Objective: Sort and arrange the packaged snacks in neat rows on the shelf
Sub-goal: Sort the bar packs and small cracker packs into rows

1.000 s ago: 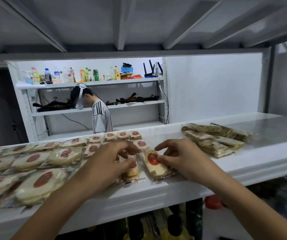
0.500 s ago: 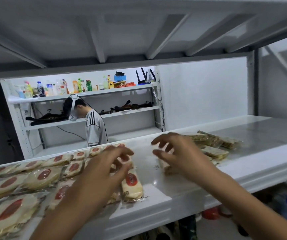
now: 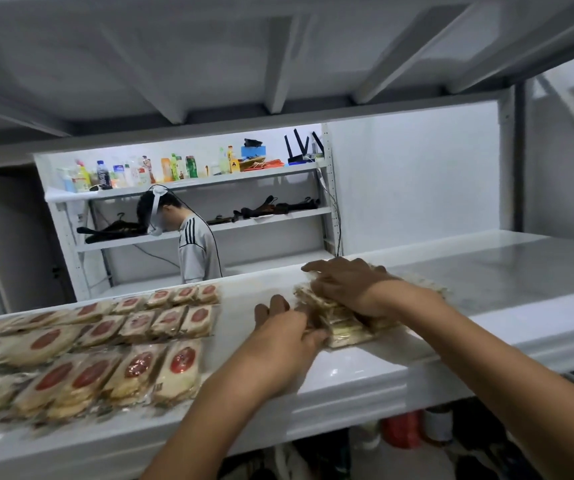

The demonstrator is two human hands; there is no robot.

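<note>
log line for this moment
phase: sorting | left hand: touches pile left edge | right hand: rests on pile | red-label packs: rows at left, untouched

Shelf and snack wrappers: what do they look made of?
Shelf: probably white painted metal, glossy; it reflects light along the front lip. Red-label packets: thin clear plastic film, shiny and crinkled, contents visible through it. Right pile: likely the same film, though blurred.

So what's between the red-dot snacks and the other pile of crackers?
Mostly bare white shelf. Only the left hand sits in that gap, touching the cracker pile, well apart from the red-dot snacks. The head view shows it.
</note>
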